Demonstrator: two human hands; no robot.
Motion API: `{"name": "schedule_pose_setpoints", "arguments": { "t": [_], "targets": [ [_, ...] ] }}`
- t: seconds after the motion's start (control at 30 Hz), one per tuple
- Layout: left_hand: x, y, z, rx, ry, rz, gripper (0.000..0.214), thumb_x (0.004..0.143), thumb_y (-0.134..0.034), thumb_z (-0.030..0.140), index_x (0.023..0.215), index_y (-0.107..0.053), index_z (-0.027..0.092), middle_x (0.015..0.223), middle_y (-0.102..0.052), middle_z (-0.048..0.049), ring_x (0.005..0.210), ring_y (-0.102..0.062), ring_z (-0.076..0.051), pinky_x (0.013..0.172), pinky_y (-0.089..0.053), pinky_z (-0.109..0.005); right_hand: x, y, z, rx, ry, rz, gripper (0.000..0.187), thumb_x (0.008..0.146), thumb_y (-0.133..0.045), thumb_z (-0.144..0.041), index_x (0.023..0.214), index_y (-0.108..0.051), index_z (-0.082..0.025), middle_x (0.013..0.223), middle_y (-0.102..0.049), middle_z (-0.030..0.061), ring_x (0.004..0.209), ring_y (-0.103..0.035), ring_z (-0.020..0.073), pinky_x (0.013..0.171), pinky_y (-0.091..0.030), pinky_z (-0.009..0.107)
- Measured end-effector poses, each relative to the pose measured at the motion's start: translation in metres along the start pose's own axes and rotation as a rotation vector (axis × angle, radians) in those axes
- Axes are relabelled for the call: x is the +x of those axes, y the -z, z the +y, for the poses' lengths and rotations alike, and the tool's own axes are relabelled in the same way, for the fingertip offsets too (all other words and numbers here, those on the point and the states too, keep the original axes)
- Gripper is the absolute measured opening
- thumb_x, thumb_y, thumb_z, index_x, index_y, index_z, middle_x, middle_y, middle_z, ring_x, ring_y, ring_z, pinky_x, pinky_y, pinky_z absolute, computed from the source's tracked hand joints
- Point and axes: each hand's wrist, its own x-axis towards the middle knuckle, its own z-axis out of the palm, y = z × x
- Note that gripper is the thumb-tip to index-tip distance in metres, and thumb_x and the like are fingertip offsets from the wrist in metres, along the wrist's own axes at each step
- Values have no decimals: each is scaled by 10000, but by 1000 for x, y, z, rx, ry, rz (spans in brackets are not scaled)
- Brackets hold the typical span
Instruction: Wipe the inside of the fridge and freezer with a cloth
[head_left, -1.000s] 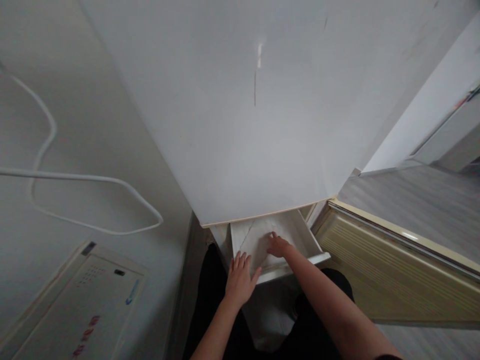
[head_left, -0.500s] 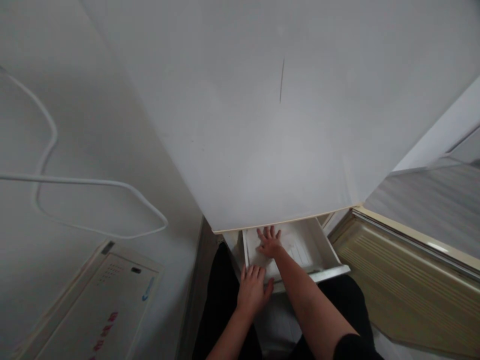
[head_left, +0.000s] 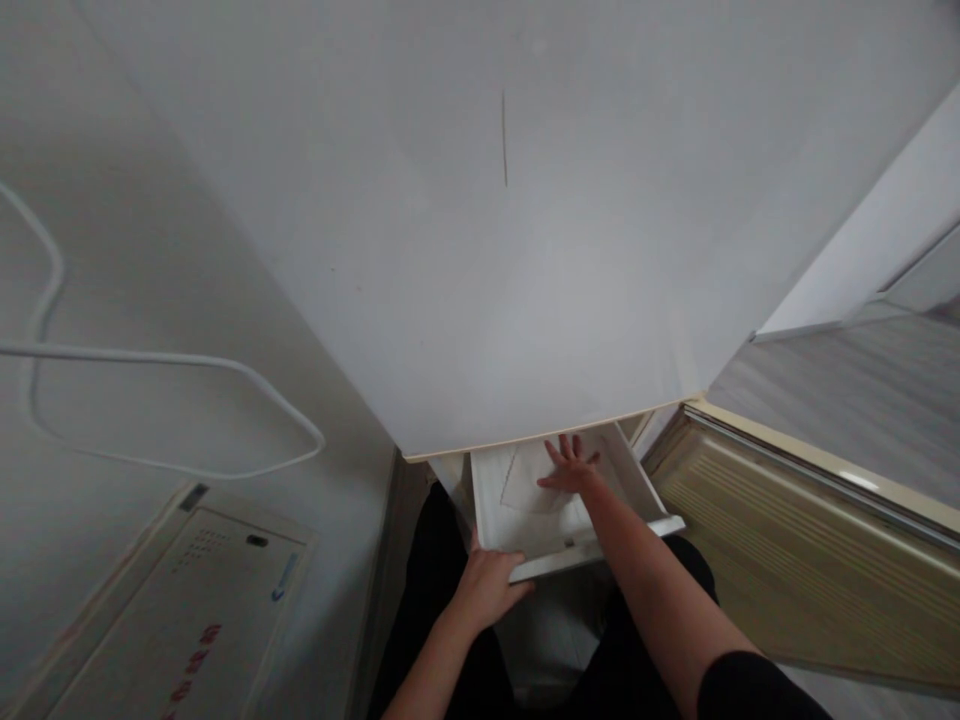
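Observation:
A shallow white drawer (head_left: 491, 530) is pulled out below the large white panel. My left hand (head_left: 487, 587) grips the left end of its front edge, with fingers over the rim and the thumb lower down. Inside the drawer, my right hand (head_left: 571, 468) is spread with its palm down, and nothing shows in it. Beneath that hand lies a thin, pale, flat piece (head_left: 521, 480) with a jagged left edge; whether it is loose or part of the drawer bottom I cannot tell.
The white panel (head_left: 465, 300) overhangs the drawer's back. An open yellowish ribbed door (head_left: 795, 560) stands at the right. On the left wall are a looping white cable (head_left: 172, 360) and a white box with red lettering (head_left: 180, 590). Grey flooring (head_left: 840, 370) lies beyond.
My left hand has shifted from the drawer's left inner side to its front edge and closed on it. My right hand has moved rightward inside the drawer, uncovering the pale flat piece.

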Motion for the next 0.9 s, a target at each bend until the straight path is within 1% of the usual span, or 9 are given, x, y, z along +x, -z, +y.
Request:
{"name": "schedule_pose_setpoints", "arguments": {
  "t": [0.1,0.17,0.27,0.33,0.43,0.57,0.67,0.77,0.9],
  "targets": [
    [-3,4,3,26,0,29,260,814,-735,512,894,-742,265,953,-771,-54,1139,-652,-336,1064,-388,-493,-1,5,36,7,-83,6,1196,757,-635,-783,1630,32,-307,1668,199,104,1534,58,423,1195,-116,617],
    [-4,5,4,53,-8,40,262,815,-732,516,884,-741,263,960,-770,-56,1147,-646,-341,1018,-420,-467,-1,7,46,-12,-87,7,1231,750,-672,-756,1636,18,-251,1671,159,154,1534,-14,426,1209,-145,554],
    [-3,4,6,89,-10,33,260,839,-706,514,884,-740,260,881,-771,-48,1030,-698,-318,1020,-413,-471,2,10,35,-43,-105,-1,1227,751,-654,-781,1635,13,-253,1669,130,191,1518,-11,477,1179,-161,616],
    [-2,4,8,114,1,32,270,844,-697,520,888,-741,257,864,-774,-49,979,-717,-305,1037,-402,-477,4,12,13,-42,-105,-11,1220,748,-636,-802,1631,27,-282,1661,152,206,1500,42,519,1138,-149,693],
    [0,2,10,148,30,25,325,843,-680,563,885,-744,247,880,-779,-65,970,-723,-312,1036,-406,-490,3,9,-39,-38,3,-16,1203,740,-636,-805,1628,13,-317,1652,188,202,1483,127,530,1113,-89,744],
    [-3,-6,8,155,60,74,352,833,-693,561,894,-732,217,903,-776,-81,955,-719,-303,1046,-408,-480,-1,-7,-117,-65,254,-45,1014,850,-622,-602,1639,-79,-272,1663,173,150,1505,154,464,1136,-11,732],
    [-7,-13,4,123,79,141,358,838,-696,546,951,-713,207,958,-773,-82,962,-712,-290,1050,-405,-462,-3,-16,-139,-76,356,-77,914,875,-599,-490,1635,-157,-243,1676,146,74,1530,150,386,1146,-39,733],
    [-8,-16,3,100,78,157,361,841,-687,556,971,-703,220,985,-772,-74,983,-707,-283,1046,-400,-454,-4,-14,-111,-48,364,-100,1069,806,-633,-675,1631,-44,-336,1661,196,7,1526,194,360,1105,-14,782],
    [-8,-16,5,119,77,168,338,837,-682,542,942,-692,221,950,-769,-66,953,-709,-282,1021,-404,-455,-7,-6,-30,-2,136,-106,1271,679,-661,-832,1604,87,-385,1621,307,8,1494,272,381,1065,8,814]
  ]
}}
